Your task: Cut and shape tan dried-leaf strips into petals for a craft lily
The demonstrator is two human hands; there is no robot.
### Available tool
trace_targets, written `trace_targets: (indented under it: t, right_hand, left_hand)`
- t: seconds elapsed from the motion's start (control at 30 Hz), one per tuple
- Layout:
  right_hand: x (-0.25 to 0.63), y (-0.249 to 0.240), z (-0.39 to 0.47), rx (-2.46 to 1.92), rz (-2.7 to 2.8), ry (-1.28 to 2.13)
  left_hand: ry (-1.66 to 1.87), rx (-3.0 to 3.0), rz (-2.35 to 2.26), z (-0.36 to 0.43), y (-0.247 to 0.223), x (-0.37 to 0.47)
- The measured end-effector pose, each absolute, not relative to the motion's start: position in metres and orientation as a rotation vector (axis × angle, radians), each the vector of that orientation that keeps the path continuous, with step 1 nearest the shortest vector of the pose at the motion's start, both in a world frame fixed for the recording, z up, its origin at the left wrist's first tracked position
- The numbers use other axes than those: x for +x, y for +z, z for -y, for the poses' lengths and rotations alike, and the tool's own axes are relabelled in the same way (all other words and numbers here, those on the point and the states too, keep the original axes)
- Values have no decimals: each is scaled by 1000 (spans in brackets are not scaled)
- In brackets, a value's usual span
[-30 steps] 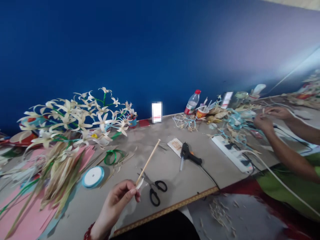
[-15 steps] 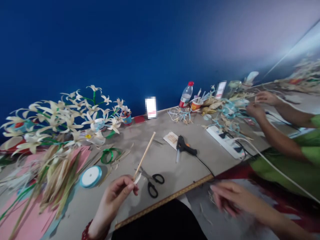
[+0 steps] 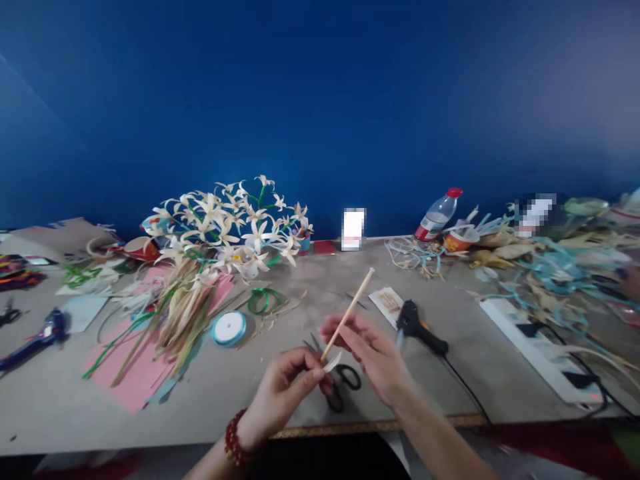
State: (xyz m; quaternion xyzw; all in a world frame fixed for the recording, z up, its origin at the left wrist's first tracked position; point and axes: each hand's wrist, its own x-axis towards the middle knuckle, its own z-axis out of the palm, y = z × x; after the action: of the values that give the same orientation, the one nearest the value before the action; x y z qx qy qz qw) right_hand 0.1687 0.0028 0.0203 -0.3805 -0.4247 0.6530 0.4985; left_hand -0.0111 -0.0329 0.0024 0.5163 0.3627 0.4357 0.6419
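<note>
pinching stick (image 3: 357, 295) and pale strip (image 3: 333, 363), left hand (image 3: 289, 385) closed, right hand (image 3: 376, 353) half-open, grip unclear, bottle label (image 3: 431, 227) unreadable

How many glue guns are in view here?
2. A black glue gun lies right of the hands, beside the white power strip; a blue one lies at the far left, beside a pale sheet. Clutter may hide others.

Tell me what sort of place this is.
Probably a craft workspace for making artificial flowers: white flowers on green stems, a black glue gun and a ribbon spool share the table.
</note>
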Motion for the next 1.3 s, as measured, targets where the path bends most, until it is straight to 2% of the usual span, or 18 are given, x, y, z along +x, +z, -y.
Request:
trace_targets:
  t: [0.2, 0.33, 0.47, 0.63, 0.7, 0.9, 1.07, 1.17, 1.3]
  right_hand:
    - [174, 13, -3, -970, 977, 1363]
    - [183, 1, 17, -1158, 1328, 1436]
    - [178, -5, 34, -1187, 1750, 1267]
    - [175, -6, 32, -1243, 1799, 1224]
    - [174, -5, 30, -1197, 1696, 1331]
    - [168, -2, 32, -1157, 1144, 1937]
    - [187, 7, 31, -964, 865, 2166]
    - [202, 7, 28, -913, 773, 2068]
    - [198, -5, 28, -1242, 1052, 1681]
  left_hand:
    - [1089, 1380, -921, 28, 4, -10]
    - [1048, 1531, -1026, 24, 7, -11]
    - [1036, 1713, -1092, 22, 7, -7]
    - [1053, 1811, -1105, 24, 6, -3]
    - [1073, 1819, -1081, 25, 6, -3]
    - [1158, 1877, -940, 25, 10, -5]
    - [1178, 1828, -928, 20, 2, -12]
    - [1147, 1709, -1032, 17, -5, -17]
    - [1121, 1659, -1030, 17, -5, -14]
